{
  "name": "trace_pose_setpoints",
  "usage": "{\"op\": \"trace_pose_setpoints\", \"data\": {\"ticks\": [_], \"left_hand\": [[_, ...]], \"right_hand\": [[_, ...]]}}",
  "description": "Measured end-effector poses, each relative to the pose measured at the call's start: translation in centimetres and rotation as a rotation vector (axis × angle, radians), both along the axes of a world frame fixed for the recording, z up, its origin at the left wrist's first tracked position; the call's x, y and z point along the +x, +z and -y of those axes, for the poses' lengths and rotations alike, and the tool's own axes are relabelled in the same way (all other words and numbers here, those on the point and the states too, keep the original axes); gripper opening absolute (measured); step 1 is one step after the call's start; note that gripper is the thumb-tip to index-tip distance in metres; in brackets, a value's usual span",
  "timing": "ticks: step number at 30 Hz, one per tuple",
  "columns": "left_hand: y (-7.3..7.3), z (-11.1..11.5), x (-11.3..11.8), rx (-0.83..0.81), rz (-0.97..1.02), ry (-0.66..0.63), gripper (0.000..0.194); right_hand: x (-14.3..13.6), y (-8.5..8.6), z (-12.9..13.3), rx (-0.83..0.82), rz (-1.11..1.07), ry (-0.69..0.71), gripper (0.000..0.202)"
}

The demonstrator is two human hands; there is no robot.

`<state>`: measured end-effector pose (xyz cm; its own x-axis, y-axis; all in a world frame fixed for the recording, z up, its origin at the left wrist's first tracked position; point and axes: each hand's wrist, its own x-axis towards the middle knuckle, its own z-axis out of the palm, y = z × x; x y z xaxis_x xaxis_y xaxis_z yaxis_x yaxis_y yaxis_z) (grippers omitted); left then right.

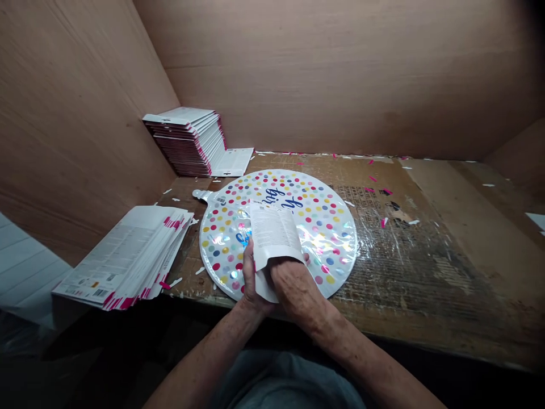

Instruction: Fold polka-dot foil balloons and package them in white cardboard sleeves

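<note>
A white printed paper sleeve (276,230) is held over a round foil balloon (336,227) with coloured dots and blue lettering. My left hand (252,281) grips the sleeve's left side, thumb along its edge and the other fingers beneath. The sleeve bulges open at its near end, where my right hand (296,281) reaches inside. The fingers of my right hand are mostly hidden in it, so their pose does not show. The balloon lies flat on the worktop, its neck pointing left.
A fanned pile of printed sleeves (123,244) lies at the table's left front edge. Another tall stack (187,142) stands in the back left corner beside wooden panels (332,74). Pink and white paper scraps are scattered over the cardboard-covered worktop (426,267).
</note>
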<state>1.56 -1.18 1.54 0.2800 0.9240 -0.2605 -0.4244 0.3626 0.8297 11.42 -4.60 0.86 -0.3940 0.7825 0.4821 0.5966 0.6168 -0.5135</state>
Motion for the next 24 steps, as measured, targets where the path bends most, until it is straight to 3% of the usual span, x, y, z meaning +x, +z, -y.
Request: {"op": "trace_pose_setpoints", "data": {"ticks": [3,5,8,9,11,13,14,17,24], "left_hand": [[0.3,-0.9,-2.6,0.018,-0.191,-0.041,0.070],[0.5,-1.9,-4.4,0.145,-0.568,0.023,0.050],[0.5,-3.5,-4.7,0.587,-1.118,0.190,0.031],[0.2,-4.0,-3.9,0.767,-1.205,0.152,0.033],[-0.7,-4.5,-1.8,1.060,-1.279,-0.124,0.041],[-1.9,-4.5,0.3,1.203,-1.350,-0.378,0.047],[-2.4,-4.2,1.1,1.227,-1.403,-0.437,0.048],[-3.3,-3.4,2.1,1.239,-1.510,-0.478,0.050],[-3.3,-2.8,1.7,1.244,-1.501,-0.473,0.049]], "right_hand": [[0.9,0.5,1.5,0.059,0.179,-0.076,0.037],[1.8,-0.1,3.0,0.151,0.294,-0.071,0.034],[3.2,-1.6,5.0,0.257,0.298,-0.020,0.030],[3.8,-1.9,5.6,0.272,0.258,-0.006,0.027],[4.9,-2.1,6.4,0.281,0.161,-0.027,0.022],[6.1,-1.9,6.8,0.275,0.123,-0.143,0.019],[6.7,-1.7,6.8,0.266,0.142,-0.221,0.018],[7.9,-1.4,6.2,0.220,0.267,-0.340,0.017],[8.2,-1.7,4.8,0.209,0.460,-0.087,0.020]]}}
